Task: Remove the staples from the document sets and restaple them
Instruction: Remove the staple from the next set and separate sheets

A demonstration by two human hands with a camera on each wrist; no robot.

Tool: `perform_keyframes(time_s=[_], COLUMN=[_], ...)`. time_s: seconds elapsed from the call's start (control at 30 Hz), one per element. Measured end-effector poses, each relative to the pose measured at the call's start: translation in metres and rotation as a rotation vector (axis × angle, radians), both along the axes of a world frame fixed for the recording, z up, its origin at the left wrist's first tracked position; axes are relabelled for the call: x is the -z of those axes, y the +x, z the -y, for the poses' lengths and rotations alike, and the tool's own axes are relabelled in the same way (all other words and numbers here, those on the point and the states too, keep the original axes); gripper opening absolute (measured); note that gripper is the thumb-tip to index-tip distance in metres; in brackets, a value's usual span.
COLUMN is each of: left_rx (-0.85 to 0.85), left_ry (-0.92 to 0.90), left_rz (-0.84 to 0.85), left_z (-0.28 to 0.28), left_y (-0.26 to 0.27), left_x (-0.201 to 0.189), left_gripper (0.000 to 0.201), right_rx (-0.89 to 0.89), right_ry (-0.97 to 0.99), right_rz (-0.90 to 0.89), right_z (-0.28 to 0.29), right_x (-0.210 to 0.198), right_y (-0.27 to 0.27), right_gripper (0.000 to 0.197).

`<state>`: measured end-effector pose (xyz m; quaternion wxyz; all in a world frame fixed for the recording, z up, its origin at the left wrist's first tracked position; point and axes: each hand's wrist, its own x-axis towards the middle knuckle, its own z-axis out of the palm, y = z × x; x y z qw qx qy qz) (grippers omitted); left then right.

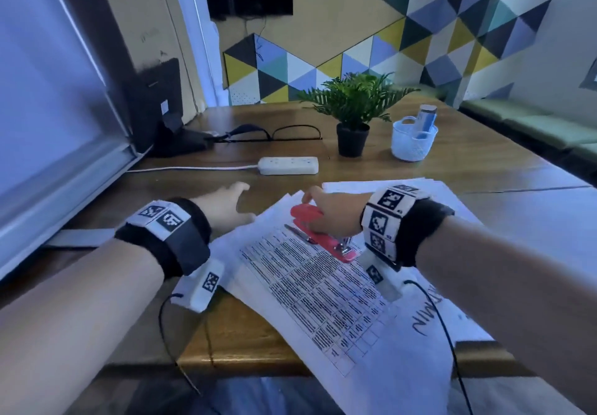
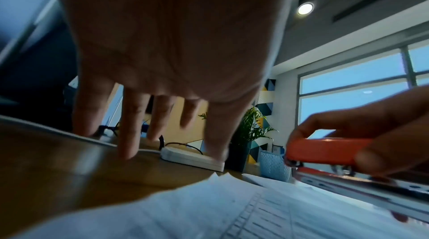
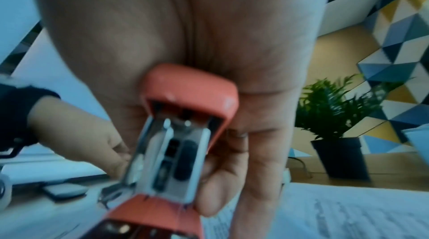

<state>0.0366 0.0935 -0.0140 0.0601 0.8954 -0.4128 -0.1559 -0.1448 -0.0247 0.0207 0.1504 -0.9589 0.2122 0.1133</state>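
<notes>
Head view. The papers (image 1: pixel 323 285) lie fanned across the near right part of the bench (image 1: pixel 452 156), the top sheet a printed table turned at an angle, with one corner pointing away from the person. The right hand (image 1: pixel 336 212) grips the red stapler (image 1: pixel 310 220) from above, fingers curled round its body. The stapler rests on the top sheet near that far corner, probably because a staple belongs at a corner. The left hand (image 1: pixel 223 208) lies at the left edge of the papers with its fingers straight and spread, holding nothing; it appears placed there to steady the sheets. Farther back stand a plant (image 1: pixel 353 107), a white basket (image 1: pixel 413 140) and a power strip (image 1: pixel 289 165), all well apart from the work.

Left wrist view. The left hand's fingers (image 2: pixel 130 133) reach down to the bench just beyond the paper edge, straight and apart. At the right, the stapler (image 2: pixel 325 149) sits under the right hand's fingers, its top arm raised off the base, so the mouth is open. Whether any sheet is inside the mouth cannot be told.

Right wrist view. The stapler (image 3: pixel 185 133) is seen end-on from the rear, with its metal channel visible between the cover and the base. The right hand (image 3: pixel 174 32) wraps it from above, the thumb on one side. The left hand (image 3: pixel 92 136) lies just beyond it. No staple is visible in the papers (image 3: pixel 348 215), so the current stage of the task is uncertain.
</notes>
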Motion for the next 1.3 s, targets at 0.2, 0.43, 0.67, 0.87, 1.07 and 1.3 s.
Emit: perform_keyframes(time_s=[0.2, 0.43, 0.67, 0.87, 1.07, 1.3], left_rx=[0.143, 0.301, 0.334, 0.381, 0.345, 0.343], left_ry=[0.261, 0.372, 0.384, 0.346, 0.358, 0.389], left_rz=[0.104, 0.187, 0.223, 0.240, 0.259, 0.258], left_z=[-0.038, -0.040, -0.046, -0.048, -0.049, -0.050], left_y=[0.000, -0.014, -0.015, -0.017, -0.020, -0.023], left_x=[0.007, 0.002, 0.006, 0.010, 0.007, 0.004], left_gripper=[0.057, 0.060, 0.060, 0.054, 0.057, 0.058], right_rx=[-0.087, -0.123, -0.092, -0.088, -0.049, -0.085], right_ry=[-0.012, -0.146, -0.280, -0.259, -0.237, -0.176], right_rz=[0.051, -0.052, -0.098, -0.148, -0.173, -0.130], right_z=[-0.029, -0.043, -0.057, -0.060, -0.064, -0.058], right_x=[0.026, 0.039, 0.039, 0.037, 0.041, 0.038], right_y=[0.040, 0.066, 0.074, 0.076, 0.083, 0.083], right_gripper=[0.051, 0.045, 0.043, 0.048, 0.058, 0.060])
